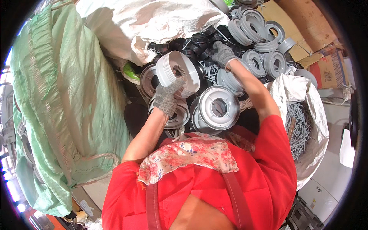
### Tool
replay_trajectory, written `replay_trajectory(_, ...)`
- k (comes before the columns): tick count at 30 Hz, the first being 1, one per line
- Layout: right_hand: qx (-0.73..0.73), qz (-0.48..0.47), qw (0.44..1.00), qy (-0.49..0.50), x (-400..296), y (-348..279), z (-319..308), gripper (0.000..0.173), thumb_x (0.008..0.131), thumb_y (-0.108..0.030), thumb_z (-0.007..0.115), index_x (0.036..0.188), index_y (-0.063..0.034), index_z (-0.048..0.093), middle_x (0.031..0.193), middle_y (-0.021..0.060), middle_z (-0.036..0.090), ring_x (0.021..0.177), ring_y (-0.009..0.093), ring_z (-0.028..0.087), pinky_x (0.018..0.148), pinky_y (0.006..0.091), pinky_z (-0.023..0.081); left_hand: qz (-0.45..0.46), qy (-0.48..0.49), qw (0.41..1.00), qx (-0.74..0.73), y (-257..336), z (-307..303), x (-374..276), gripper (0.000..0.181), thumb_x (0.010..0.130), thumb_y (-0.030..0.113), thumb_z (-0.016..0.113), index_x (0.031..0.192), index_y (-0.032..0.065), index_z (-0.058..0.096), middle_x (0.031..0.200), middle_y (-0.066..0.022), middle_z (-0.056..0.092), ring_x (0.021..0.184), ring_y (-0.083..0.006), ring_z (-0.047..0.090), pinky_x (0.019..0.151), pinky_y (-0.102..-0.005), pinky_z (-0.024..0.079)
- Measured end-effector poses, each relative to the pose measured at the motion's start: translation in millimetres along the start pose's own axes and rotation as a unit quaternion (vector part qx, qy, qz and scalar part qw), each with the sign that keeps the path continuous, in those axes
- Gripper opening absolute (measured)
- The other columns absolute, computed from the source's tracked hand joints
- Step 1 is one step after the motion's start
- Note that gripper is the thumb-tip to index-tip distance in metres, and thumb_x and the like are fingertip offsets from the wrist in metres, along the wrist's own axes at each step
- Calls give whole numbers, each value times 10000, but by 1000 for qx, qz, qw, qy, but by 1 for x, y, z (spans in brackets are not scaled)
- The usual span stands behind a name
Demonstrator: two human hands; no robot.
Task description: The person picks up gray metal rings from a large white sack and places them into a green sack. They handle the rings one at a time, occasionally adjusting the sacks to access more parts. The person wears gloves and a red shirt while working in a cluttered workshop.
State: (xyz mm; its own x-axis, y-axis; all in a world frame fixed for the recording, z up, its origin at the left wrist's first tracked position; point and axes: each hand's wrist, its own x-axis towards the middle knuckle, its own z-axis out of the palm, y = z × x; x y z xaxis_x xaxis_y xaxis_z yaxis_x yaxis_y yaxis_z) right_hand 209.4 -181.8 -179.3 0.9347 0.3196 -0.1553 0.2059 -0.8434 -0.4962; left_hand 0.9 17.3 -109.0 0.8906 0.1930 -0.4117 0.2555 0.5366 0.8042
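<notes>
In a grey knitted glove, my left hand (169, 96) grips a light grey plastic ring-shaped part (164, 70) with a ribbed outer wall, tilted so its hollow inside shows. My right hand (222, 54), gloved alike, reaches into a heap of black threaded plastic fittings (199, 38); its fingertips are partly lost among them, so whether it holds one is unclear. Below my hands, nearer my body, round grey plastic parts (207, 107) lie overlapping. Thin grey plastic pieces (211, 70) are scattered between my hands.
More grey round parts (254, 27) are piled at the upper right beside cardboard (327, 69). A white sack (319, 138) at the right holds many thin grey plastic pieces (299, 129). A large green woven sack (77, 86) stands at the left, and white sacking (149, 17) lies beyond the heap.
</notes>
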Motion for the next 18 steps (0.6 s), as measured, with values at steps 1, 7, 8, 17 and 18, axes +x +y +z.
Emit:
replay_trajectory(1, 67, -20, 997, 31, -14, -14, -9, 541, 702, -266, 691, 1167, -50, 519, 1040, 207, 632, 989, 356, 608, 871, 404, 477, 6, -4, 1000, -4, 2, 1, -1, 412, 771, 59, 697, 1155, 45, 548, 1032, -97, 628, 925, -221, 634, 798, -378, 559)
replay_trajectory(7, 139, -186, 972, 29, -83, -85, -45, 303, 868, -213, 529, 1093, -16, 575, 944, 263, 620, 861, 380, 624, 767, 416, 509, -35, -32, 989, -141, 6, 2, -10, 320, 816, 107, 655, 1113, 18, 580, 997, -90, 645, 895, -188, 639, 804, -323, 534)
replay_trajectory(8, 146, -241, 959, 37, -96, -93, -45, 310, 871, -227, 534, 1094, -15, 573, 935, 266, 615, 858, 386, 616, 766, 417, 507, -33, -36, 979, -200, 11, 13, -21, 289, 829, 109, 638, 1100, 21, 587, 991, -77, 647, 896, -184, 636, 804, -306, 529)
replay_trajectory(17, 19, -326, 945, 16, -149, -122, -66, 752, 662, -453, 731, 1209, 4, 493, 1154, 274, 503, 1050, 401, 536, 902, 430, 450, 61, -98, 993, 10, 14, -2, -48, 314, 789, 150, 695, 1062, 30, 599, 890, -21, 615, 725, -100, 560, 627, -241, 451)
replay_trajectory(18, 16, -351, 936, 10, -153, -122, -68, 724, 666, -396, 725, 1219, 2, 482, 1134, 253, 511, 1032, 384, 541, 895, 422, 447, 64, -115, 991, 16, 15, -6, -49, 321, 788, 163, 696, 1062, 28, 599, 888, -23, 615, 722, -102, 561, 623, -246, 452)
